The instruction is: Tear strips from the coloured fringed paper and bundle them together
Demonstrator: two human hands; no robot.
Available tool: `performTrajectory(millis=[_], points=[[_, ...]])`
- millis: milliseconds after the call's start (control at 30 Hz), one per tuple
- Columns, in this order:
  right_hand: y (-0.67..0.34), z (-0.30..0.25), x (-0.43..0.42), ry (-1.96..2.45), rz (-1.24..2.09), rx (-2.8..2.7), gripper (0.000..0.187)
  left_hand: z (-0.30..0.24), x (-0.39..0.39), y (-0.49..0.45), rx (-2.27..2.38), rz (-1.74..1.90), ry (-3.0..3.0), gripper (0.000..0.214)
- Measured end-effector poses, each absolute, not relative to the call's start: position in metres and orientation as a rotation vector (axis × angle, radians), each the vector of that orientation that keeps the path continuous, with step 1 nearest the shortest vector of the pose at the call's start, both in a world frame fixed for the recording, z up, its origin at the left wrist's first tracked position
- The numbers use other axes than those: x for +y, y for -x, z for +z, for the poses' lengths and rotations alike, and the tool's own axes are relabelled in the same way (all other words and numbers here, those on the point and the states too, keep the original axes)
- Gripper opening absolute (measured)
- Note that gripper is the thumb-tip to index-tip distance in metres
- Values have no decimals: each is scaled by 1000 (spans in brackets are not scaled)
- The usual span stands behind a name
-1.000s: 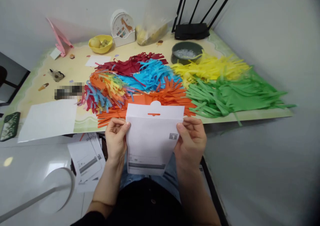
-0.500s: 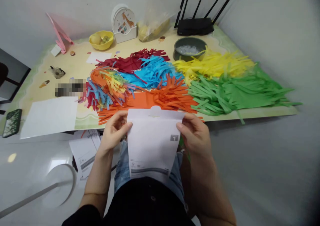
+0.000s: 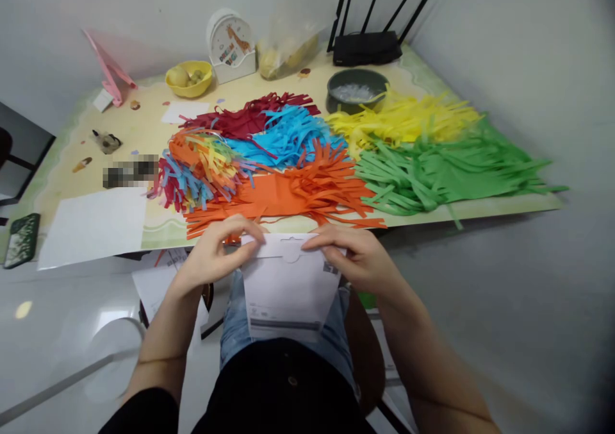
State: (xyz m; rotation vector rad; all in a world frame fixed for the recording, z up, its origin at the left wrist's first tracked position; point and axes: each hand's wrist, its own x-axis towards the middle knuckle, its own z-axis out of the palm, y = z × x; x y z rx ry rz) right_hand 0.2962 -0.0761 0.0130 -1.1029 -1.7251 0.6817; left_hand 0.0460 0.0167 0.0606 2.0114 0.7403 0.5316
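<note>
A white paper envelope (image 3: 288, 290) with a small hang hole and a rounded tab lies across my lap, printed at its lower end. Its top flap is folded down over the front. My left hand (image 3: 223, 251) is closed on the upper left corner, thumb in front. At the upper right, my right hand (image 3: 358, 254) pinches the fold, its fingertips beside the tab. Just beyond, an orange fringed paper sheet (image 3: 278, 195) rests along the table's front edge.
Green (image 3: 456, 168), yellow (image 3: 408, 120), blue (image 3: 288, 136) and dark red fringed paper (image 3: 245, 116) cover the table. A multicoloured fringe bundle (image 3: 202, 165) is at left. Behind stand a dark bowl (image 3: 355, 104), a router (image 3: 368, 48) and a yellow bowl (image 3: 189, 88). A phone (image 3: 22, 240) lies far left.
The envelope's top flap, upright before, is now folded down toward me. Both hands have moved inward along the fold, and the view has shifted slightly.
</note>
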Motion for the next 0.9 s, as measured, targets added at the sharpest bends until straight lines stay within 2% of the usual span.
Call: performTrajectory(millis=[100,500,733,800,900], points=[[-292,20,-76,1093,649,-1767,34,73,24,-65,731,339,-2028,22],[-286,25,-75,1108,551,-1890,31,84,61,-101,619,-390,-2000,12],[-285,18,-72,1210,537,-1840,27,81,65,-107,721,-468,-1913,12],[-282,16,-72,1268,410,-1836,24,78,65,-107,767,-439,-1874,13],[-275,16,-70,1371,-15,-1903,16,72,67,-109,785,-410,-1828,16]])
